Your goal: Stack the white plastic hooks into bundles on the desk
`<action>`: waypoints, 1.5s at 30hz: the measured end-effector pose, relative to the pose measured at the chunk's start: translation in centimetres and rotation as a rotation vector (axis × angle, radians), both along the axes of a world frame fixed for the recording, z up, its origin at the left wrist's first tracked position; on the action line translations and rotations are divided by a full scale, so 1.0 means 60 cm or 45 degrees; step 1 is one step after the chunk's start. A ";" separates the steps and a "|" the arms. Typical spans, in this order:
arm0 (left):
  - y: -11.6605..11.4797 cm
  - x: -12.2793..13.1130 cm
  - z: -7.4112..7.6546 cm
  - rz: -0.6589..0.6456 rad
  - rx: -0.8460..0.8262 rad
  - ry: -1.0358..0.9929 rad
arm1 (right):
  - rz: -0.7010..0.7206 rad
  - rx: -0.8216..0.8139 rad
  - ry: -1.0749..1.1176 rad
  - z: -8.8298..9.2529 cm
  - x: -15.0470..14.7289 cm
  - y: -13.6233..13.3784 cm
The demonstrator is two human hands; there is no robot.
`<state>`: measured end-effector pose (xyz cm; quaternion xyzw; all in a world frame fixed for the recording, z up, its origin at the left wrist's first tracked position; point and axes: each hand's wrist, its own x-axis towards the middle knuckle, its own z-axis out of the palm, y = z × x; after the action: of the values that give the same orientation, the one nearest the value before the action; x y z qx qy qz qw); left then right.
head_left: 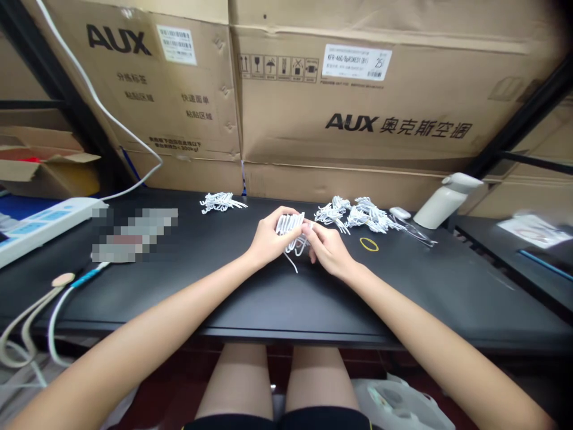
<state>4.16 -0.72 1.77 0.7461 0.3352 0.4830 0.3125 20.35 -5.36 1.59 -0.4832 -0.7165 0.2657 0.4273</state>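
My left hand (267, 239) and my right hand (329, 249) meet over the middle of the black table (277, 298). Both are closed on a small bundle of white plastic hooks (292, 230), the left gripping it from the side, the right pinching its lower end. One white strand hangs down from the bundle onto the table. A loose pile of the same white hooks (358, 215) lies just beyond my right hand. A yellow rubber band (369, 243) lies flat on the table to the right of it.
A tied bundle of white hooks (221, 202) lies at the back left. A white dispenser-like device (445, 200) stands at the right. A white power strip (40, 224) and cables sit at the left. Large AUX cardboard boxes (358, 101) wall the back.
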 end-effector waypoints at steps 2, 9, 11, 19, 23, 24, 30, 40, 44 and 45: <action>-0.001 0.000 0.000 0.007 0.004 0.002 | -0.037 0.047 -0.044 0.002 0.001 -0.001; 0.000 0.004 -0.002 0.009 -0.021 -0.035 | 0.047 0.158 -0.027 0.000 0.005 -0.001; 0.001 0.005 -0.002 0.017 -0.024 -0.045 | 0.106 0.188 -0.020 -0.002 0.007 0.001; 0.002 0.004 -0.002 0.034 -0.018 -0.038 | 0.135 0.259 -0.137 0.000 0.005 0.003; 0.002 0.003 -0.001 0.045 -0.006 -0.026 | 0.134 0.266 -0.136 0.001 0.004 0.001; 0.002 0.003 -0.001 0.048 -0.004 -0.023 | 0.132 0.264 -0.131 0.001 0.004 0.000; 0.003 0.002 0.001 0.058 0.023 -0.003 | 0.096 0.254 -0.154 0.000 0.001 -0.001; 0.002 0.002 0.001 0.059 0.010 -0.013 | 0.078 0.304 -0.173 -0.006 0.000 0.003; 0.004 0.003 0.000 0.065 0.008 -0.021 | 0.093 0.286 -0.175 -0.007 0.000 0.003; 0.004 0.003 0.000 0.068 0.011 -0.023 | 0.096 0.285 -0.174 -0.007 0.000 0.003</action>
<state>4.33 -0.47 1.77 0.7338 0.3502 0.4993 0.2994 20.37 -5.20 1.16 -0.4222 -0.7867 0.1665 0.4184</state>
